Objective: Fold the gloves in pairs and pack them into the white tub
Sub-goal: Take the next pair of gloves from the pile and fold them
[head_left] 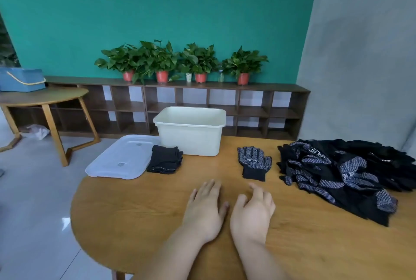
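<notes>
Looking down from head height on a round wooden bench (139,212). Near the front edge, left hand (203,210) and right hand (252,212) side by side, palms down, holding nothing. Left fingers (209,187) straight and slightly apart, right fingers (256,190) loosely bent.

Just beyond the right hand, a single dotted black glove (254,162), laid flat with its cuff toward the viewer. Further right, a loose heap of gloves (337,171), well apart from the white tub (191,137). Tub at the far edge, open-topped, its inside not visible. Between the tub and a clear lid (119,158), just beside both, a small folded stack of gloves (165,159).

Probably best to draw a matching glove from the heap, lay it squarely on the single one with cuffs aligned, then fold once. No obstacle between glove and tub, though the tangled heap looks likely to slow picking.

Behind the bench, a low shelf (180,99) bearing potted plants (162,61), and a side table (45,97) with a blue box (21,79).
</notes>
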A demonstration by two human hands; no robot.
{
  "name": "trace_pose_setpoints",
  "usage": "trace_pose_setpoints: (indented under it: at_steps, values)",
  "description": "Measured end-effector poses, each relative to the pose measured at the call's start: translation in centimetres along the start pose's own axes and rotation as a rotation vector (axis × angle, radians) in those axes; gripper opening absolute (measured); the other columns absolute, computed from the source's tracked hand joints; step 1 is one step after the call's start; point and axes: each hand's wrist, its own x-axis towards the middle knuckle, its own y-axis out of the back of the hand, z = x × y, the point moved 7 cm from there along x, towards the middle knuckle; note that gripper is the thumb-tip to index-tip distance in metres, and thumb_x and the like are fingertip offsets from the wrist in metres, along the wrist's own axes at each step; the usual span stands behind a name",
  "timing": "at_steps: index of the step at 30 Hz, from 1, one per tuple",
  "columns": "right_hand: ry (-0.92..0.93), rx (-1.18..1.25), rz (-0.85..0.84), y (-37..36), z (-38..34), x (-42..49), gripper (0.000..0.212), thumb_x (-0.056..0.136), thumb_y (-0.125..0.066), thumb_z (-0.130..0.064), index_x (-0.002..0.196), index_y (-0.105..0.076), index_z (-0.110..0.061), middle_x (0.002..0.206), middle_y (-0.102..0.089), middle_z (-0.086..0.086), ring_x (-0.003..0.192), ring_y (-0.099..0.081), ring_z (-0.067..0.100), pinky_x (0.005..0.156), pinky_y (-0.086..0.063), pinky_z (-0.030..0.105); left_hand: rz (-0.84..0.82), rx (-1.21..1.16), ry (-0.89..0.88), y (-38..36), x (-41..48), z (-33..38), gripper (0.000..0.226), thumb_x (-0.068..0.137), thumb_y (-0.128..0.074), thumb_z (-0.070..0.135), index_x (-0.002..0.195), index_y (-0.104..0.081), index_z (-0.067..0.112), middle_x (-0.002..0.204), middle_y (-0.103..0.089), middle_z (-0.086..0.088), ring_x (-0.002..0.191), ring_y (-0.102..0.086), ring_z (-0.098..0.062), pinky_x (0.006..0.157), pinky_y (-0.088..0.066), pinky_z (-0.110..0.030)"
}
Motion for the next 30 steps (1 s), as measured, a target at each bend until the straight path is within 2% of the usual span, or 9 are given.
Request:
trace_pose_setpoints:
  at_steps: [4, 7, 9, 12, 15, 19, 21, 26, 30]
  values:
    - [-0.035, 0.117, -0.04, 0.9, 0.6, 0.4, 0.041, 0.095, -0.056, -0.005, 0.132, -0.062, -0.021, 0.139, -0.054, 0.0, 0.135, -0.04, 0.026, 0.111, -0.034, 0.037, 0.045, 0.098, -0.029, -0.7, -0.6, 0.4, 0.066, 0.108, -0.026, 0.06, 0.167, -0.021, 0.03, 0.175, -0.016, 0.011, 0.162, -0.004, -0.008, 0.132, -0.003, -0.037]
    - [0.025, 0.022, -0.128, 2.0, 1.2, 2.0, 0.042, 0.096, -0.059, -0.01, 0.136, -0.06, -0.022, 0.143, -0.05, -0.002, 0.135, -0.04, 0.023, 0.109, -0.032, 0.03, 0.057, 0.113, -0.072, -0.7, -0.7, 0.9, 0.064, 0.108, -0.024, 0.061, 0.166, -0.024, 0.033, 0.174, -0.019, 0.013, 0.161, -0.005, -0.006, 0.132, -0.004, -0.036]
    - [0.066, -0.136, -0.185, 3.4, 2.3, 4.0, 0.046, 0.097, -0.06, -0.018, 0.142, -0.055, -0.021, 0.149, -0.044, -0.001, 0.138, -0.034, 0.023, 0.114, -0.031, 0.031, 0.068, 0.115, -0.093, -0.6, -0.8, 1.2, 0.063, 0.108, -0.023, 0.06, 0.165, -0.027, 0.034, 0.172, -0.023, 0.015, 0.16, -0.007, -0.004, 0.132, -0.006, -0.035]
    - [0.158, -0.52, -0.276, 5.8, 4.6, 7.0, 0.054, 0.102, -0.053, -0.036, 0.153, -0.044, -0.022, 0.167, -0.023, 0.001, 0.152, -0.015, 0.028, 0.123, -0.028, 0.041, 0.087, 0.109, -0.131, -0.4, -1.0, 1.5, 0.06, 0.109, -0.024, 0.059, 0.164, -0.031, 0.035, 0.17, -0.027, 0.016, 0.16, -0.011, -0.003, 0.131, -0.007, -0.032]
    - [0.27, -0.901, -0.241, 9.0, 6.3, 9.2, 0.058, 0.105, -0.037, -0.054, 0.158, -0.037, -0.028, 0.173, -0.01, 0.005, 0.158, -0.005, 0.032, 0.127, -0.019, 0.047, 0.098, 0.106, -0.194, -0.4, -1.1, 2.2, 0.059, 0.109, -0.026, 0.06, 0.162, -0.034, 0.037, 0.169, -0.031, 0.018, 0.159, -0.014, -0.003, 0.13, -0.008, -0.03]
    - [0.128, -0.98, -0.235, 11.2, 8.5, 10.5, 0.066, 0.105, -0.02, -0.064, 0.163, -0.026, -0.032, 0.174, -0.003, 0.008, 0.159, 0.0, 0.033, 0.129, -0.011, 0.049, 0.084, 0.119, -0.233, -0.5, -1.3, 2.5, 0.062, 0.106, -0.022, 0.064, 0.161, -0.038, 0.038, 0.167, -0.035, 0.018, 0.158, -0.019, -0.003, 0.13, -0.014, -0.032]
    - [0.058, -0.927, -0.244, 11.2, 9.2, 10.5, 0.07, 0.104, -0.018, -0.064, 0.164, -0.023, -0.029, 0.175, -0.006, 0.006, 0.16, -0.003, 0.031, 0.129, -0.011, 0.049, 0.079, 0.116, -0.229, -0.5, -1.4, 2.5, 0.067, 0.104, -0.017, 0.066, 0.16, -0.039, 0.038, 0.166, -0.036, 0.018, 0.157, -0.021, -0.004, 0.13, -0.016, -0.032]
    - [0.127, -0.919, -0.122, 11.6, 8.9, 10.4, 0.062, 0.106, -0.03, -0.049, 0.157, -0.04, -0.014, 0.162, -0.039, 0.001, 0.152, -0.028, 0.025, 0.126, -0.022, 0.047, 0.088, 0.118, -0.208, -0.5, -1.8, 2.5, 0.077, 0.097, -0.006, 0.07, 0.159, -0.04, 0.039, 0.165, -0.039, 0.017, 0.156, -0.026, -0.005, 0.127, -0.02, -0.031]
    - [0.434, -0.852, 0.009, 11.6, 6.5, 9.3, 0.041, 0.101, -0.054, -0.033, 0.134, -0.067, -0.013, 0.134, -0.064, 0.001, 0.127, -0.054, 0.025, 0.113, -0.04, 0.046, 0.082, 0.122, -0.192, -0.3, -1.9, 2.7, 0.07, 0.102, -0.011, 0.067, 0.16, -0.038, 0.039, 0.164, -0.038, 0.018, 0.155, -0.027, -0.006, 0.126, -0.02, -0.031]
